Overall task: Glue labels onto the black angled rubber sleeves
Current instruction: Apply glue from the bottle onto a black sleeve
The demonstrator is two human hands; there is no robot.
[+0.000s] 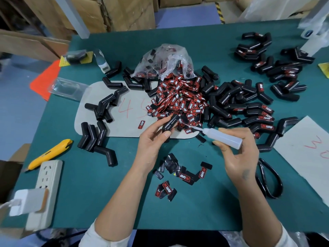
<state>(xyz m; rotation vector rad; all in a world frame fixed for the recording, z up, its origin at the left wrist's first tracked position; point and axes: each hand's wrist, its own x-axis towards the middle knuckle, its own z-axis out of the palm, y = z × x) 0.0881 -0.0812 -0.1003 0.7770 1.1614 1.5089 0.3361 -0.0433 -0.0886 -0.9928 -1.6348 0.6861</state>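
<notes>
Right hand (238,157) grips glue bottle (224,138); left hand (153,139) fingers pinch light, probably flexible sleeve (170,123) mid-body.

A yellow utility knife (50,154) lies at the left of the green counter (99,193), just above a white power strip (45,189) with a white adapter (28,202) plugged in at the lower left. An orange sheet (45,78) hangs over the counter's left edge, with a clear plastic tray (68,89) beside it. At the upper left a white bottle (101,60) lies near a yellow card (76,58). Black-handled scissors (268,179) rest at the lower right. Cardboard boxes (114,13) stand along the top of the frame.
</notes>
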